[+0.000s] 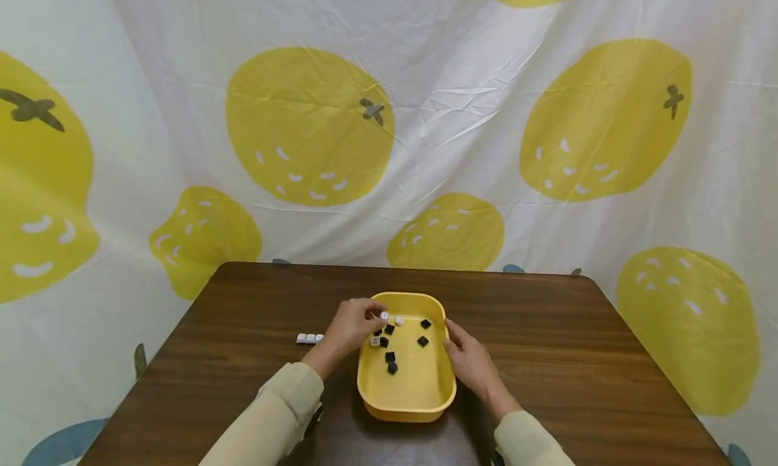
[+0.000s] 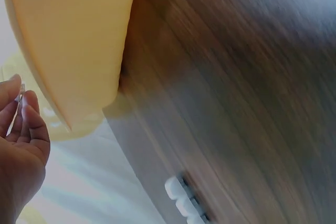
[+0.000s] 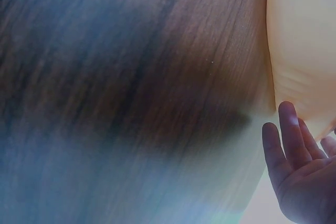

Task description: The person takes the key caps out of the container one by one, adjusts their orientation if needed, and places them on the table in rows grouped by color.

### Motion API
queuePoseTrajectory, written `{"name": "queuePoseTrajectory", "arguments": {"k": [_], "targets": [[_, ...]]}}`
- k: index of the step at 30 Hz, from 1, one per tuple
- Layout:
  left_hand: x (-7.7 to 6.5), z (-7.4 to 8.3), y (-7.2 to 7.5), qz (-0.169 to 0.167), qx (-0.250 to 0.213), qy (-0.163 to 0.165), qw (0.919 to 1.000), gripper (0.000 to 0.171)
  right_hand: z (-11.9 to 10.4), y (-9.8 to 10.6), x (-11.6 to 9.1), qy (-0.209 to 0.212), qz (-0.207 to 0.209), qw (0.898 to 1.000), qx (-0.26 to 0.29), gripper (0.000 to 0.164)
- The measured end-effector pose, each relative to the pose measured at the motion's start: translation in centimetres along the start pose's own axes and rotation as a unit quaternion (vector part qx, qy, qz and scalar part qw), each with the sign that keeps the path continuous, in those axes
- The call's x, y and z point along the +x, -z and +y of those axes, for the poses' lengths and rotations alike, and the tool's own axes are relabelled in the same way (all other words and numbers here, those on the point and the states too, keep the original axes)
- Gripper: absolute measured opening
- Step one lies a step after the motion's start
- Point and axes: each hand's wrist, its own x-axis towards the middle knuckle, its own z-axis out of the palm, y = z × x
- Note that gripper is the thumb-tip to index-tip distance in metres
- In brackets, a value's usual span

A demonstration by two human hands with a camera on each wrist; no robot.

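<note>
My left hand (image 1: 352,327) reaches over the left rim of a yellow tub (image 1: 413,388). Thumb and fingertips pinch a small white block (image 1: 384,315), mostly hidden by the fingers in the left wrist view. Inside the tub lie several small black blocks (image 1: 423,342) and a few white ones, such as a white block (image 1: 398,321) near the far end. My right hand (image 1: 474,361) rests against the tub's right side, thumb and forefinger at the rim. Its other fingers (image 3: 294,140) extend loosely beside the outer wall in the right wrist view.
A short row of white blocks (image 1: 310,338) stands on the dark wooden table (image 1: 577,358) left of the tub, partly behind my left hand. At the table's far edge hangs a white cloth (image 1: 437,142) printed with lemons.
</note>
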Motion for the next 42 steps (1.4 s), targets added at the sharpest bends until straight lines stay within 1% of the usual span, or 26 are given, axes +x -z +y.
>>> {"name": "queuePoseTrajectory", "arguments": {"k": [6,13,19,24,31,37,42], "targets": [[-0.1,-0.9,1.3,0.017,-0.002,0.001,0.9999,0.025,0.1,0.0,0.0,0.002,0.000,1.000,0.004,0.048],[-0.5,-2.4,3.3,0.047,0.000,0.027,0.9985,0.017,-0.1,0.0,0.0,-0.007,-0.006,1.000,0.006,0.048],[-1.1,-4.0,5.2,0.066,0.012,0.040,0.9969,0.019,-0.1,0.0,0.2,-0.012,-0.002,1.000,0.008,0.048],[-1.8,-5.4,6.7,0.067,0.024,0.049,0.9963,0.020,0.0,0.2,0.4,-0.012,-0.013,1.000,0.015,0.048],[-2.8,-7.2,8.8,0.079,0.054,0.049,0.9942,0.020,0.0,0.6,0.5,-0.010,-0.031,0.999,0.029,0.047],[-3.7,-8.5,10.0,0.089,0.070,0.058,0.9918,0.019,-0.2,0.6,0.7,-0.005,-0.037,0.999,0.037,0.049],[-4.4,-10.1,10.9,0.084,0.087,0.059,0.9908,0.018,-0.1,0.6,0.8,-0.012,-0.042,0.998,0.051,0.048]]}}
